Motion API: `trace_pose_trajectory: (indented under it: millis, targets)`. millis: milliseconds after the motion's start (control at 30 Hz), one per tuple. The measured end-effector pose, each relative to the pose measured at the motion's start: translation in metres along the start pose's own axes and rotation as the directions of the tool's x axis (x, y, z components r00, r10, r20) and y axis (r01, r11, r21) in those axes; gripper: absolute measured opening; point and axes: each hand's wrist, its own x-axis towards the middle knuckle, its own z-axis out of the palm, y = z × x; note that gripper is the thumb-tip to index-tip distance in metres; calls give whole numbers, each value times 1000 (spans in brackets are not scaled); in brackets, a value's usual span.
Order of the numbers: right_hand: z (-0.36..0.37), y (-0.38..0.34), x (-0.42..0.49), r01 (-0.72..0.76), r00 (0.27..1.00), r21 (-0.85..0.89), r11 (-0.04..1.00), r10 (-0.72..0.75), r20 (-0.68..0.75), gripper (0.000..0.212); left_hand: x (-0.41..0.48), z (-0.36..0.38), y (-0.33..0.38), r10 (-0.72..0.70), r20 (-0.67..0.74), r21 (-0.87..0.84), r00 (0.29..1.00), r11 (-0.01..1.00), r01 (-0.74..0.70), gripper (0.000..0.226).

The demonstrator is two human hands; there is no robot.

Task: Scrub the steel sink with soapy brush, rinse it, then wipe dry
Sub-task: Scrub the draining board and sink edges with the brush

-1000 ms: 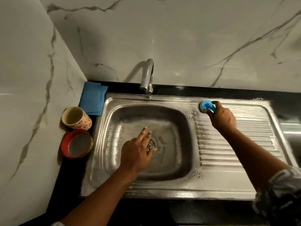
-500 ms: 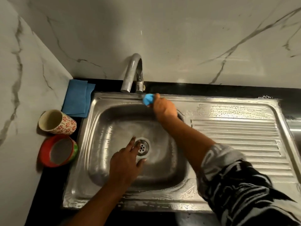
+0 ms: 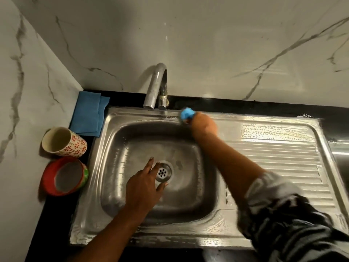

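Note:
The steel sink point(image 3: 120, 225) fills the middle, its basin on the left and a ribbed drainboard point(image 3: 279, 161) with soap foam on the right. My right hand point(image 3: 203, 124) grips a blue brush point(image 3: 187, 113) and presses it on the sink's back rim, just right of the tap point(image 3: 157, 86). My left hand point(image 3: 145, 184) rests flat inside the basin with straight fingers, beside the round drain point(image 3: 164, 173). A folded blue cloth point(image 3: 87, 113) lies on the black counter at the back left corner.
Two cups lie on the counter left of the sink: a cream cup with red flowers point(image 3: 64, 142) and a red one point(image 3: 65, 176). Marble walls close in the back and the left side. A black counter strip point(image 3: 264, 106) runs behind the sink.
My right hand carried the brush left from the drainboard's back corner along the back rim toward the tap. My left hand stayed in the basin by the drain. The camera view shifted.

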Motion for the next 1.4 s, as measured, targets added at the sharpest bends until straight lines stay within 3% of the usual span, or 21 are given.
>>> trace_pose_trajectory:
  millis: [100, 200, 333, 433, 567, 733, 800, 867, 1067, 1167, 1233, 1300, 1400]
  targets:
    - [26, -66, -7, 167, 981, -27, 986, -163, 101, 26, 1, 3, 7, 17, 3, 44, 1000, 999, -17, 81]
    - [23, -52, -2, 191, 980, -77, 979, -185, 77, 28, 1, -4, 9, 3, -1, 42, 1000, 999, -3, 81]
    - [-10, 55, 4, -15, 1000, -82, 997, 13, -19, 25, -5, -7, 4, -12, 0, 14, 1000, 1000, 12, 80]
    - [-45, 123, 6, -224, 970, -55, 973, 217, -105, 32, -9, 0, 0, -18, 7, -8, 1000, 1000, 18, 80]
    - [-53, 118, -3, -299, 945, -11, 954, 295, -138, 29, -13, 10, 3, -10, 14, -5, 1000, 1000, 10, 79]
    - [5, 16, 0, 40, 995, -68, 997, -46, -84, 27, -22, 15, 5, 24, 20, 32, 1000, 999, -24, 82]
    - [18, -21, -6, 118, 993, -41, 992, -117, 20, 26, -24, 15, 7, 40, 39, 58, 998, 997, -42, 82]
    - [20, -24, -3, 138, 990, -62, 989, -136, 28, 30, -24, 10, 6, 26, 19, 65, 999, 998, -27, 82]
    - [-41, 116, 0, -69, 995, -138, 988, 58, -83, 26, -19, 4, 4, -13, -29, 21, 1000, 1000, 14, 78]
    - [-81, 186, 4, -325, 940, -104, 940, 309, -142, 20, -19, 0, 6, -16, -48, 2, 999, 1000, 16, 79]
    - [-88, 192, 8, -377, 920, -105, 920, 360, -152, 26, -22, 0, 7, -29, -48, 1, 998, 1000, 29, 79]
    - [-74, 155, -1, -329, 939, -74, 941, 318, -133, 29, -27, 2, 8, -34, -51, 5, 998, 999, 34, 79]
    - [-29, 65, -10, -88, 994, -110, 990, 80, -76, 27, -32, 5, 8, -5, -32, 26, 999, 1000, 6, 78]
